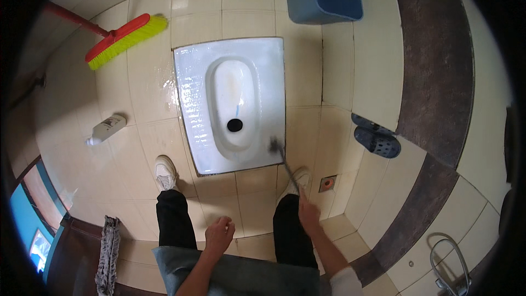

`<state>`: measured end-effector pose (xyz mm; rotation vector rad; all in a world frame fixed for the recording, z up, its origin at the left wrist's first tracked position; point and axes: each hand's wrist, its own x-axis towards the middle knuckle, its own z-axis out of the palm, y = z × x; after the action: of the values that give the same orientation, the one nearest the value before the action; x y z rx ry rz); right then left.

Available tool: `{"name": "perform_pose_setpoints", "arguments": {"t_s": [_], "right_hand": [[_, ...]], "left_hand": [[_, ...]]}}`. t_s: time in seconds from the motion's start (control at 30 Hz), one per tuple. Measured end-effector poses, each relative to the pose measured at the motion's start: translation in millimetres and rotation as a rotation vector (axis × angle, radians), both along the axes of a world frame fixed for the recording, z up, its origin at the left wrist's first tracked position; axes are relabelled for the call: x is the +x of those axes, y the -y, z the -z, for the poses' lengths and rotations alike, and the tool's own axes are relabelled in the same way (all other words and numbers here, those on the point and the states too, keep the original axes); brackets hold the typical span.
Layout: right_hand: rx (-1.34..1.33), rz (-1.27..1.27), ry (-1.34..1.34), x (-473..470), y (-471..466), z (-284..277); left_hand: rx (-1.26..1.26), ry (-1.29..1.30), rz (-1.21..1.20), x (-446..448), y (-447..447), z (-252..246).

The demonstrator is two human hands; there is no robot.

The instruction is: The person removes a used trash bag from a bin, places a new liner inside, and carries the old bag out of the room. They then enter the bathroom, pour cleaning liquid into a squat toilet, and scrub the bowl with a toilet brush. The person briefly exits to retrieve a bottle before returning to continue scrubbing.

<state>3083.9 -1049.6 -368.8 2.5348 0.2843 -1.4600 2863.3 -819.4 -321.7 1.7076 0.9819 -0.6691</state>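
A white ceramic squat toilet point(269, 90) is set in the tiled floor before me, its left rim wet and shiny. My right hand point(309, 213) is closed around the thin handle of a toilet brush point(290, 172). The dark, blurred brush head lies over the lower right corner of the toilet's rim, to the right of the round drain hole point(235, 125). A small blue streak shows in the bowl just above that hole. My left hand point(220, 232) hangs with curled fingers above the floor near my lap, and no object shows in it.
A red and yellow-green broom point(119, 41) rests at the upper left, above a white bottle point(107, 128). At the top right stands a blue-grey bin point(304, 0). Dark slippers point(377, 142) lean by the right wall, near a floor drain point(327, 183). A grey mop head point(108, 255) is lower left.
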Motion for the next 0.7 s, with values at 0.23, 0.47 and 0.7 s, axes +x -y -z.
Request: {"name": "perform_pose_setpoints", "arguments": {"t_s": [0.23, 0.47, 0.7], "right_hand": [[0.553, -0.222, 0.51, 107.4, -86.5, 111.4], [0.194, -0.47, 0.25, 26.9, -27.2, -5.8], [0.31, -0.206, 0.321, 107.4, -108.7, 55.0]], "left_hand": [[0.053, 0.008, -0.016, -1.9, -0.8, -0.1], [0.011, 0.03, -0.011, -7.6, -6.3, -5.1], [0.046, 0.009, -0.072, -13.0, -17.2, -9.7]]}}
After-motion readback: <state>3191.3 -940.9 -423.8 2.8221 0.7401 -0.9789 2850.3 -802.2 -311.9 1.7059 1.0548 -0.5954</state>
